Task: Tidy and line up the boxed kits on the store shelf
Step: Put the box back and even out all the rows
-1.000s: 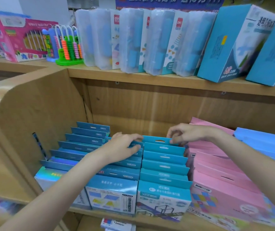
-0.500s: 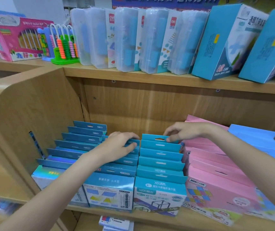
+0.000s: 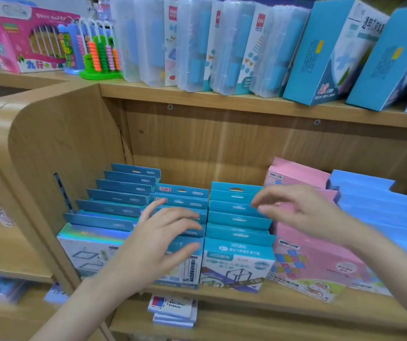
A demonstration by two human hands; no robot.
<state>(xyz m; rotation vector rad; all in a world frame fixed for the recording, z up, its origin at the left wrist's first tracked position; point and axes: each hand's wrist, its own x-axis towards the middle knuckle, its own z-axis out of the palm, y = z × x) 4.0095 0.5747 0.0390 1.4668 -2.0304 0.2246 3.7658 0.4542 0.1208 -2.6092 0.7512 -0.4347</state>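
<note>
Both hands have lifted off the blue boxed kits (image 3: 238, 219). Left hand (image 3: 158, 239) and right hand (image 3: 296, 212) hover with fingers spread, holding nothing. Rows on the shelf (image 3: 283, 300) look squared, though motion blur hides contact. Pink kits (image 3: 313, 262) likely next.

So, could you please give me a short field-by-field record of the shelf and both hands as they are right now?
setting: wooden store shelf
left row: dark blue kits
middle rows: teal kits, two rows side by side
right rows: pink kits, then light blue boxes
left hand: fingers spread, over the left teal row, holding nothing
right hand: fingers loosely extended, over the right teal row and pink kits, holding nothing
shelf above: clear cases, abacus
contact: cannot tell, hands blurred
</note>
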